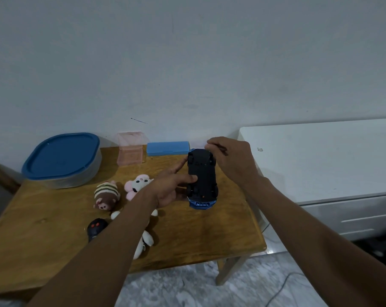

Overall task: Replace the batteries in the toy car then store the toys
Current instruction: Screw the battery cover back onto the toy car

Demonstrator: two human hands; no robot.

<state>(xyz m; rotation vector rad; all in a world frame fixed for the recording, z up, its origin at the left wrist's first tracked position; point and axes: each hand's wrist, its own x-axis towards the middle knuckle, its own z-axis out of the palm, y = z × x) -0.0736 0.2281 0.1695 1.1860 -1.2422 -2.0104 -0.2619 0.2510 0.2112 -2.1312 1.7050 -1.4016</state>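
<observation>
A blue toy car is held upside down above the wooden table, its black underside facing me. My left hand grips it from the left side, thumb across the underside. At the car's far end, my right hand has curled fingertips that pinch the edge. A brown striped plush monkey, a pink-and-white plush and a black remote control with red buttons lie on the table under my left forearm. A white plush is partly hidden by that arm.
A large container with a blue lid stands at the back left. A clear pink box and a flat blue case sit against the wall. A white drawer cabinet stands right of the table.
</observation>
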